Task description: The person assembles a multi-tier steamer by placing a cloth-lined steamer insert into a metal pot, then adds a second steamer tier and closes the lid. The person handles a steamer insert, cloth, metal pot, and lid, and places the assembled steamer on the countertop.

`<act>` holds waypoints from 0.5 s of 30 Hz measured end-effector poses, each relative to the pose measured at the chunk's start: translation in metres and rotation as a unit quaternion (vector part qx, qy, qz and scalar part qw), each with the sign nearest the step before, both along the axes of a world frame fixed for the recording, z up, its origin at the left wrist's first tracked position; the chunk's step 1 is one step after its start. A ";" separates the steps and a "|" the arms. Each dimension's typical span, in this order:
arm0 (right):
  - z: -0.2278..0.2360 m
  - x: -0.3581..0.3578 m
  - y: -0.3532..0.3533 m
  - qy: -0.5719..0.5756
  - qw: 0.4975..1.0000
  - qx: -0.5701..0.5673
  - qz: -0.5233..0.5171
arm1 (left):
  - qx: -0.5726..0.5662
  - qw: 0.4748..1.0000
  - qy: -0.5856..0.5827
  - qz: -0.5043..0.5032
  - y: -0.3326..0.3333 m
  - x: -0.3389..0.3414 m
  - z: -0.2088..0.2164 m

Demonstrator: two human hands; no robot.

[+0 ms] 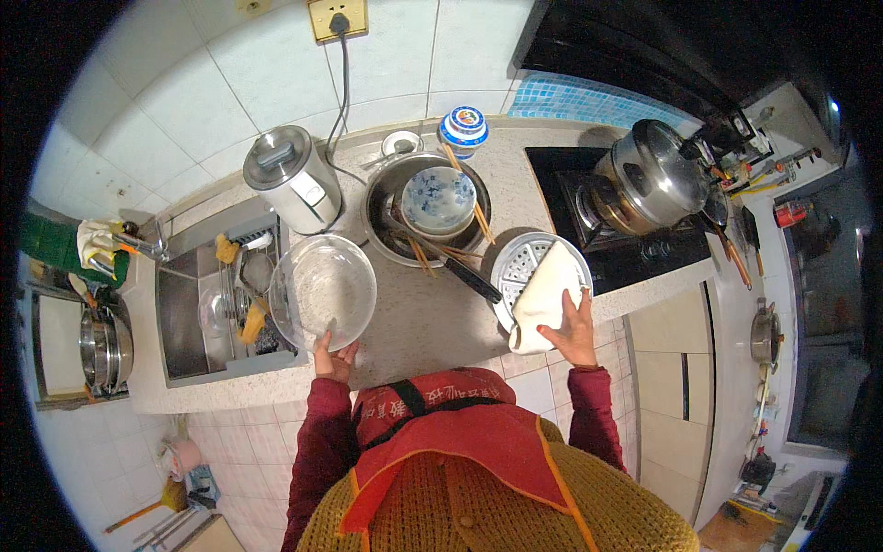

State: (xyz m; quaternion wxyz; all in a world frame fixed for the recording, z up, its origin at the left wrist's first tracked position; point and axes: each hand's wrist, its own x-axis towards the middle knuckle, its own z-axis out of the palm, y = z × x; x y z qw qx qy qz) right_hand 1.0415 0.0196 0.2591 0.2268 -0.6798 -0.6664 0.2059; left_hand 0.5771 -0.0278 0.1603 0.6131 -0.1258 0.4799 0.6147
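My left hand (pixel 337 357) grips the near rim of a clear, see-through bowl (pixel 324 285), which overlaps the counter beside the sink. On the right, my right hand (pixel 572 333) has its thumb and fingers on a folded white cloth (pixel 548 293). This cloth lies across a round metal steamer tray (pixel 522 263) with slots and hangs past its near edge. Between the hands, farther back, a large metal pan (pixel 375 204) holds a blue-flowered bowl (pixel 439 199). Wooden chopsticks (pixel 484 224) and a black handle (pixel 473 280) stick out from it.
A steel-bodied appliance (pixel 296 189) stands behind the clear bowl, its cord rising to a wall socket (pixel 338 18). The sink (pixel 184 317) at left holds several utensils. At right, a lidded steel pot (pixel 649 179) sits on the black gas hob (pixel 635 267). A blue-and-white container (pixel 464 134) stands near the wall.
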 end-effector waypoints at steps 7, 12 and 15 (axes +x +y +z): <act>0.026 -0.017 -0.009 -0.121 0.983 0.134 -0.045 | -0.016 0.999 0.048 0.008 0.006 -0.012 -0.028; 0.082 -0.066 -0.013 -0.100 0.953 0.284 0.044 | -0.004 1.000 0.004 0.030 -0.006 -0.016 -0.024; 0.077 -0.148 -0.016 0.177 0.931 0.197 0.253 | 0.009 0.999 0.037 -0.008 -0.020 -0.016 -0.002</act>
